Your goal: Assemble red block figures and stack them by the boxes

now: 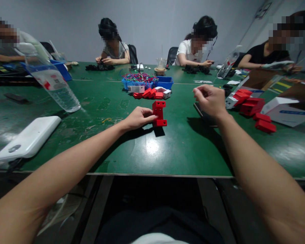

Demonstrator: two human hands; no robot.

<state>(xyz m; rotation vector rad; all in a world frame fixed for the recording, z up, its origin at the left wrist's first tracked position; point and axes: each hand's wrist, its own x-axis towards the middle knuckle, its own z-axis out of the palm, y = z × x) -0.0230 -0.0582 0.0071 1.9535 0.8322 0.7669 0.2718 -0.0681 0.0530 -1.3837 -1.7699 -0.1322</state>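
My left hand (139,117) grips a red C-shaped plastic bracket (157,114) with several small holes, thumb on its near side. The bracket stands upright at the table's middle, casting a shadow below it. My right hand (210,98) is raised to the right of the bracket, apart from it, with fingers curled and tips pinched together. Whatever those fingertips hold, if anything, is too small to make out. Beneath my right hand, a dark flat object (203,114) lies partly hidden. Several red and white brackets (152,93) are lined up beyond the held one.
Blue trays (165,82) with coiled coloured wires (139,78) stand farther back. More red brackets (251,105) and a white box (287,112) are at right. On the left are a tilted water bottle (54,84) and a white device (30,137). Several people work around the green table (132,156).
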